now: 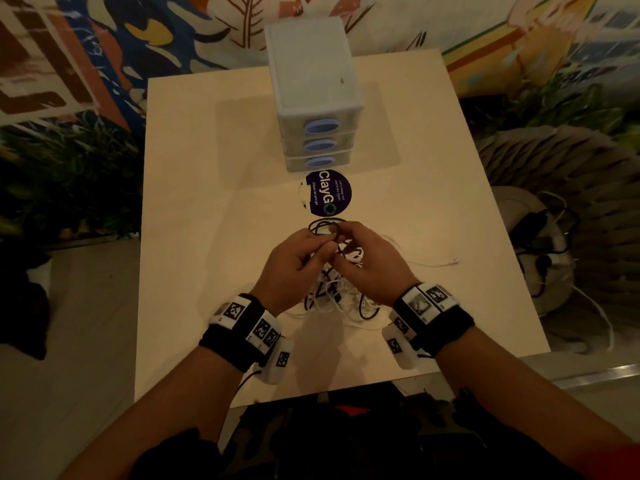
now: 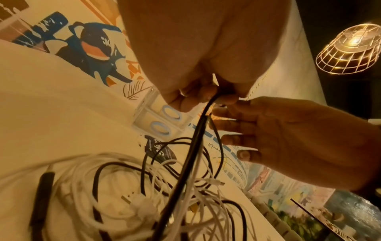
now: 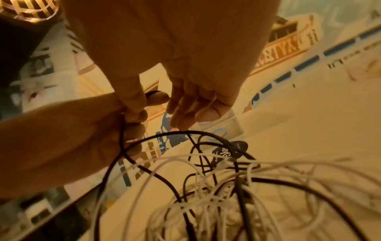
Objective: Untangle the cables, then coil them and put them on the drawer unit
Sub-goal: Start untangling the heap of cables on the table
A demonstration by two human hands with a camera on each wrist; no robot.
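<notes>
Left hand (image 1: 294,268) and right hand (image 1: 374,265) meet, forearms converging, fingers (image 2: 179,101) pinching the black cable (image 2: 194,138).

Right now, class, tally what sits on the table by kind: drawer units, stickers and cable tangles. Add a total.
Drawer unit: 1
Round sticker: 1
Cable tangle: 1 (black and white; single cables cannot be counted)
Total: 3
</notes>
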